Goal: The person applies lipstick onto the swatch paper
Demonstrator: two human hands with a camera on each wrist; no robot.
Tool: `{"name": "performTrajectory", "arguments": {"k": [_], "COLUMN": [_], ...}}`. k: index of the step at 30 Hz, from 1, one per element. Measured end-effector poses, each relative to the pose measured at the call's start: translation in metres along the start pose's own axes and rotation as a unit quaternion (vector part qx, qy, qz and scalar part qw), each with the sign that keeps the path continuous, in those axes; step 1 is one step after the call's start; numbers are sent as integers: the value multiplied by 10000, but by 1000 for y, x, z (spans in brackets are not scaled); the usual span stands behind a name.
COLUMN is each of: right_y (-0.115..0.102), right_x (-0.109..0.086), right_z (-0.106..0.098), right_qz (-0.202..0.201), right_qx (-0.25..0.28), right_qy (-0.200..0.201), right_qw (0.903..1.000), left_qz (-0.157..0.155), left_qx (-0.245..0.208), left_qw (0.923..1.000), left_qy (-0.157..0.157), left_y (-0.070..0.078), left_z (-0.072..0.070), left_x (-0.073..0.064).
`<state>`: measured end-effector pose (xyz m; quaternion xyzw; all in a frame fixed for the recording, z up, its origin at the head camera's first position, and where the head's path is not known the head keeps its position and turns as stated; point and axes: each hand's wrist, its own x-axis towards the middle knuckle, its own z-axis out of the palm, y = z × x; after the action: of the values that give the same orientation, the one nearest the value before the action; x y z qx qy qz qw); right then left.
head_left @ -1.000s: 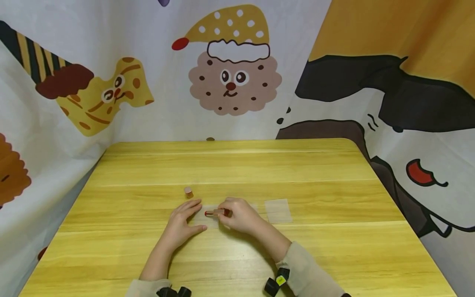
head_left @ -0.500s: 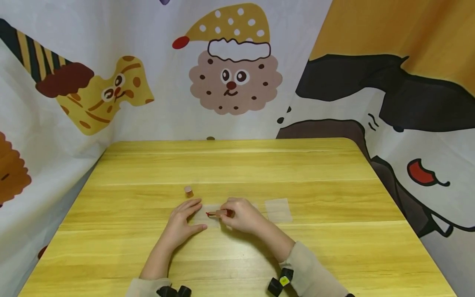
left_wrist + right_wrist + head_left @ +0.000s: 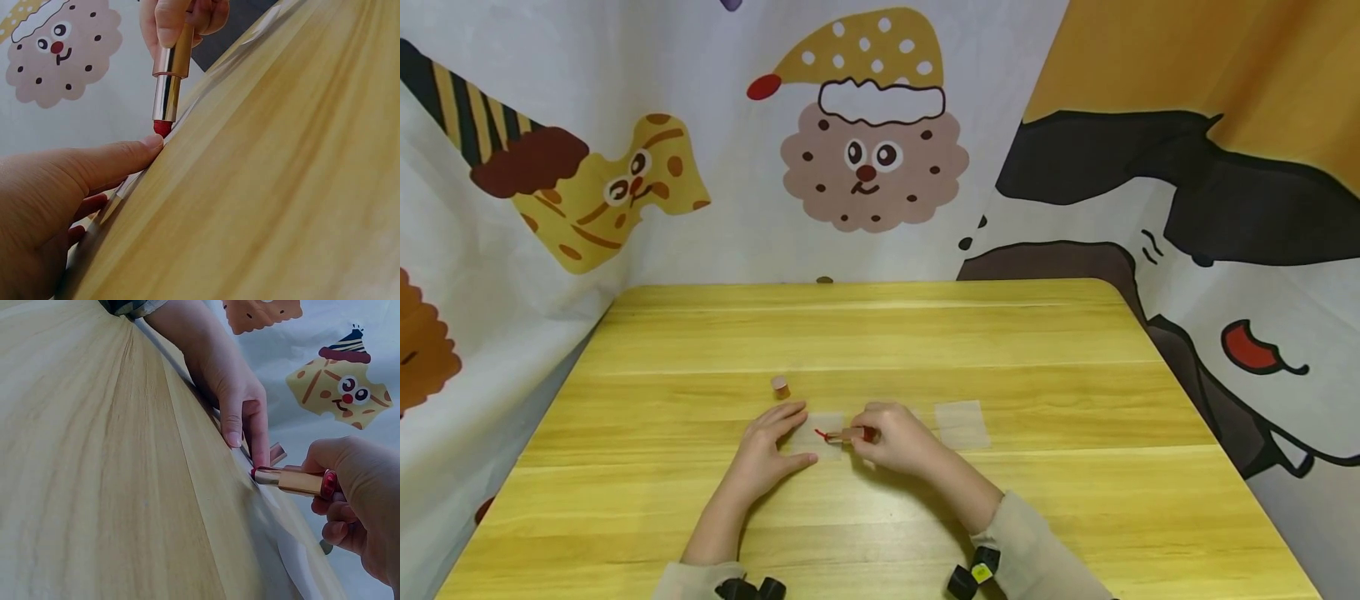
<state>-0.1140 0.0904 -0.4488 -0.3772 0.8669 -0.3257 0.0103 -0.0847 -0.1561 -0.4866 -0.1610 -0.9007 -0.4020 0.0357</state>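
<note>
My left hand (image 3: 769,443) lies flat on the wooden table (image 3: 880,333), fingers straight, pressing down the left edge of a translucent sheet (image 3: 822,446). My right hand (image 3: 897,439) grips an uncapped gold lipstick (image 3: 852,433) laid nearly level, its red tip touching the sheet just beside the left fingertips. A short red mark shows on the sheet. In the left wrist view the lipstick (image 3: 170,81) comes down to my left hand's thumb (image 3: 122,156). In the right wrist view the lipstick (image 3: 294,481) sits between my left hand (image 3: 237,406) and my right hand (image 3: 359,500).
The lipstick's cap (image 3: 780,386) stands on the table just beyond my left hand. A second translucent sheet (image 3: 962,425) lies to the right of my right hand. Cartoon-printed cloth (image 3: 865,150) hangs round the back and sides of the table.
My right hand has drawn the lipstick a little to the right across the sheet, leaving a red mark. The left hand has stayed still.
</note>
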Motion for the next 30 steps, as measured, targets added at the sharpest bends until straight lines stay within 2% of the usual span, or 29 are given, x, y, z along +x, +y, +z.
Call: {"name": "performTrajectory", "arguments": {"k": [8, 15, 30], "right_y": [0, 2, 10], "right_x": [-3, -8, -14], "right_z": [0, -1, -3], "right_qz": [95, 277, 79], "right_qx": [77, 424, 939], "right_qy": [96, 340, 934], "right_qw": [9999, 9981, 9912], "left_qz": [80, 138, 89], "left_qx": [-4, 37, 57], "left_qw": [10000, 9998, 9999], "left_qy": [30, 105, 70], "left_y": [0, -1, -1], "left_z": [1, 3, 2], "left_x": [0, 0, 0]}}
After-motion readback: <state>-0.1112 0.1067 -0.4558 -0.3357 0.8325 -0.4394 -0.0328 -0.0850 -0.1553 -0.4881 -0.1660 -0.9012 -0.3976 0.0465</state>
